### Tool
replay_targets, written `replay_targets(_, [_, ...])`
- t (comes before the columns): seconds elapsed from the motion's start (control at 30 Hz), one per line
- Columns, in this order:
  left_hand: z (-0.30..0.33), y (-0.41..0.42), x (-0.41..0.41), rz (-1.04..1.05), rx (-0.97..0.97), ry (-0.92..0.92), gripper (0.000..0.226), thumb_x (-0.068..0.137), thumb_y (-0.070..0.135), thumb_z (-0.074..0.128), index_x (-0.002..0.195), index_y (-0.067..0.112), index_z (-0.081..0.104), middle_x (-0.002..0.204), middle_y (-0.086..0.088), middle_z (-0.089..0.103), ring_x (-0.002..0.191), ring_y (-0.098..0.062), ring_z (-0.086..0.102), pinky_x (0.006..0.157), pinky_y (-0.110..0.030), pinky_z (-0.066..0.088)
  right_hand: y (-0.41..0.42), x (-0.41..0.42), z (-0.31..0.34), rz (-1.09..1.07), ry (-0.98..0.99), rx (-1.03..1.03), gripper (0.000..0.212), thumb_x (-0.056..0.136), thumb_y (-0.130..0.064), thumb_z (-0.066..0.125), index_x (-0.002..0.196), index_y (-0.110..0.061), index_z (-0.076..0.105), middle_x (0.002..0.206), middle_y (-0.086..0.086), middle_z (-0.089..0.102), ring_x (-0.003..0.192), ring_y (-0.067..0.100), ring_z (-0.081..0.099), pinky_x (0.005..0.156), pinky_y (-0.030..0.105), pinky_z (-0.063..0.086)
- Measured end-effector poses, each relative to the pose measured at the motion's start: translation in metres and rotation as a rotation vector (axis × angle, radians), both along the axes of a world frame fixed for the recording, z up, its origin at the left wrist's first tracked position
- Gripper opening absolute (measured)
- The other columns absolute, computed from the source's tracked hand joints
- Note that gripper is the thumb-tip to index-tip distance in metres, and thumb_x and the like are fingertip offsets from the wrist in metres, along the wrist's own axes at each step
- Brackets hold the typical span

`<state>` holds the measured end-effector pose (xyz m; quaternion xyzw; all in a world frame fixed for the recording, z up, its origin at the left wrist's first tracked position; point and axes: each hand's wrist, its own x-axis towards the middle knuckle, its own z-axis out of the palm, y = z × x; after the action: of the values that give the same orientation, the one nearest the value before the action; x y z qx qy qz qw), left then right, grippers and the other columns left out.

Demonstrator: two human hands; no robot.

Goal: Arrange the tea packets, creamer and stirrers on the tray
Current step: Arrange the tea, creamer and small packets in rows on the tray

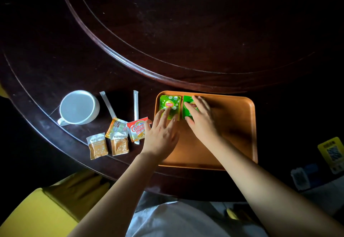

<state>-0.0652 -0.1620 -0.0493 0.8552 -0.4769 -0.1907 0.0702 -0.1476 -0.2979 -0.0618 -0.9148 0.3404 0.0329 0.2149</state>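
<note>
Looking down from the head camera, we press our left hand [161, 136] and right hand [200, 119], fingers spread flat and gripping nothing, on two light, crinkly, slippery tea packets [170, 106] at the tray's [238, 143] ten o'clock corner, best pinched by their edges.

The right hand [200, 117] lies flat over the dark green tea packet [187, 106] near the tray's [238, 106] far left corner, so most of its label is covered. The fingers [166, 113] of the left hand [161, 134] cover the near part of the light green tea packet [170, 103] beside it. One stirrer [108, 104] has its near end tucked under an orange packet [116, 126]. By the table's right edge, a yellow card [332, 153] is too dark and blurry to read, and the picture's edge cuts it off.
</note>
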Motion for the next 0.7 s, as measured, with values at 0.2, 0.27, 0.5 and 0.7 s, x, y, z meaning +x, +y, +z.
replay_targets(0.2, [0.002, -0.004, -0.001, -0.005, 0.011, -0.010, 0.054, 0.089, 0.042, 0.041, 0.139, 0.023, 0.031, 0.154, -0.008, 0.023, 0.141, -0.028, 0.018, 0.104, -0.058, 0.025, -0.002, -0.001, 0.000, 0.004, 0.017, 0.003, 0.048, 0.091, -0.022, 0.055, 0.137, -0.020, 0.042, 0.153, 0.008, 0.028, 0.143, 0.028, 0.017, 0.114, 0.048, 0.023])
replay_targets(0.27, [0.003, -0.005, -0.001, -0.010, 0.018, -0.019, 0.057, 0.088, 0.044, 0.042, 0.139, 0.023, 0.030, 0.154, -0.009, 0.023, 0.141, -0.030, 0.018, 0.105, -0.057, 0.025, -0.003, -0.001, 0.001, 0.005, 0.019, 0.009, 0.048, 0.091, -0.022, 0.055, 0.137, -0.020, 0.042, 0.154, 0.008, 0.028, 0.143, 0.028, 0.017, 0.114, 0.048, 0.022])
replay_targets(0.5, [0.018, 0.001, -0.006, 0.003, -0.056, 0.003, 0.058, 0.087, 0.045, 0.045, 0.138, 0.020, 0.035, 0.151, -0.013, 0.032, 0.139, -0.032, 0.025, 0.104, -0.056, 0.027, -0.001, -0.004, 0.012, 0.015, -0.021, -0.044, 0.044, 0.090, -0.022, 0.055, 0.132, -0.016, 0.047, 0.148, 0.011, 0.037, 0.139, 0.031, 0.027, 0.111, 0.045, 0.029])
replay_targets(0.7, [0.030, 0.061, -0.002, 0.129, -0.289, -0.083, 0.032, 0.084, 0.031, 0.050, 0.108, 0.014, 0.062, 0.113, -0.008, 0.065, 0.106, -0.031, 0.058, 0.083, -0.043, 0.043, 0.031, -0.008, 0.032, 0.039, -0.256, -0.143, 0.019, 0.080, -0.013, 0.067, 0.097, -0.006, 0.068, 0.104, 0.015, 0.066, 0.100, 0.033, 0.061, 0.081, 0.040, 0.054])
